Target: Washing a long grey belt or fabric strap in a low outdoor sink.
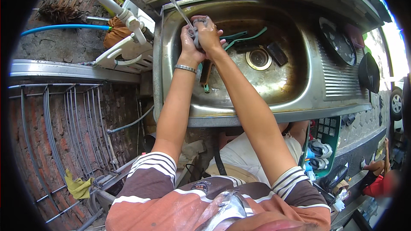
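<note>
Both of my hands are together over the left part of the steel sink (pixel 295 81). Between them is a wet, bunched grey strip that looks like shoelaces (pixel 196 34). My left hand (pixel 188 46) cups the bundle from the left and below. Closed over it from the right is my right hand (pixel 208 36), which hides part of it. A thin stream of water (pixel 173 1) falls onto the bundle and my fingers. Below my wrists a scrubbing brush (pixel 206 75) with a green end lies in the sink. Green-handled tools (pixel 246 39) rest beyond my right hand.
A dark block (pixel 277 54) sits beside the drain (pixel 259 58). Right of the basin are a black round tray (pixel 337 40) and a black bowl-like thing (pixel 369 72). Below stands a green crate (pixel 333 145) with grey shoes (pixel 320 149). A person in red (pixel 379 184) is at far right.
</note>
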`<state>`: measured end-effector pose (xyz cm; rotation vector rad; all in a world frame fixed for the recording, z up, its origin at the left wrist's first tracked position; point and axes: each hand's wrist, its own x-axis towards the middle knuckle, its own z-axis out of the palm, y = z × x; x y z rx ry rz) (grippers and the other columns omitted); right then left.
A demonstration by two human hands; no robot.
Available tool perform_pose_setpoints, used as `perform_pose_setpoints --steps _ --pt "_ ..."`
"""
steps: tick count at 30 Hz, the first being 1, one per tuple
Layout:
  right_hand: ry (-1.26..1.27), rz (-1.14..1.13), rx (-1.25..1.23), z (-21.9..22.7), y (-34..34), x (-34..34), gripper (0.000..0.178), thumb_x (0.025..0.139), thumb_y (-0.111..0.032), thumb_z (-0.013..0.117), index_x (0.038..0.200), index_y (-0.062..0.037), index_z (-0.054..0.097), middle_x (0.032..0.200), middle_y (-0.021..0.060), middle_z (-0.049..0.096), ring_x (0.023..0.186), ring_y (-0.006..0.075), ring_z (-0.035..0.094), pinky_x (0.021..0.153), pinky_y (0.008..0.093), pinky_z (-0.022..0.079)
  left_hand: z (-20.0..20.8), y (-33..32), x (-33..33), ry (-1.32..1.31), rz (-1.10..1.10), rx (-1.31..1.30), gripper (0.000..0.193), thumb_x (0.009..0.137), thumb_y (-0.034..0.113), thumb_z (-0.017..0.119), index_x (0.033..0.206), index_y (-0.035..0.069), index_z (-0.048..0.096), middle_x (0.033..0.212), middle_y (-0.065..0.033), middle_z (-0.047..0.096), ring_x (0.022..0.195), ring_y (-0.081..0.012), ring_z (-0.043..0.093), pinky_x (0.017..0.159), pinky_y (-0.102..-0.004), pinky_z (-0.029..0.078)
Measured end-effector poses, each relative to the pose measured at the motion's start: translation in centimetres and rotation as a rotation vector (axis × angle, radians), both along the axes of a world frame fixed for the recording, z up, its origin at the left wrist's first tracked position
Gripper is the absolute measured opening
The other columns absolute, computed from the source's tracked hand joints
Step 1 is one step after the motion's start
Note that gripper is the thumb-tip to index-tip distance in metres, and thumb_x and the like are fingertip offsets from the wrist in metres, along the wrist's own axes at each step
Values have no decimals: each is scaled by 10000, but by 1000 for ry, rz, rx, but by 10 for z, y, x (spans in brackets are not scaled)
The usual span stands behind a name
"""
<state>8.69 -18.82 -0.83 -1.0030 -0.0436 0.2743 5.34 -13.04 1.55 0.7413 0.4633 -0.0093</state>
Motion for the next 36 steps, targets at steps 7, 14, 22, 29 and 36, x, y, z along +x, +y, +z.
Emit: perform_pose_setpoints --steps 7,14,22,29,36 --pt "-505 -257 -1366 7 -7 -15 782 892 -425 635 1560 -151 335 1632 266 187 1529 486 117 1194 656 167 -19 22 14 -202 -167 -94 422 1066 351 470 1292 15 589 1222 -165 690 1140 -315 651 1014 -485 518" --pt "-343 228 -539 15 -10 -2 828 984 -644 479 1598 -128 278 1655 305 128 1479 535 267 1151 564 341 -21 45 23 -268 316 330 247 1087 243 518 1146 22 611 1017 -108 695 900 -221 694 827 -363 583" --pt "-395 628 -1217 8 -23 -9 1266 611 -1039 450 1618 -285 310 1702 221 -36 1564 391 -158 1151 741 -101 -9 97 10 -332 329 -60 255 1092 367 494 1058 137 600 734 26 517 519 -97 443 394 -242 355" --pt "-431 634 -1283 20 -30 -5 498 980 -504 547 1307 -149 672 1331 254 634 1307 459 552 1122 677 322 0 97 -4 -398 192 -324 428 1023 487 453 860 107 562 626 24 444 455 -97 355 370 -246 288" --pt "272 130 103 9 2 1 499 1059 -506 467 931 -65 663 970 117 746 1005 202 717 823 369 538 17 43 6 -464 22 -20 303 973 346 441 796 100 469 663 -23 459 596 -191 479 570 -330 442"
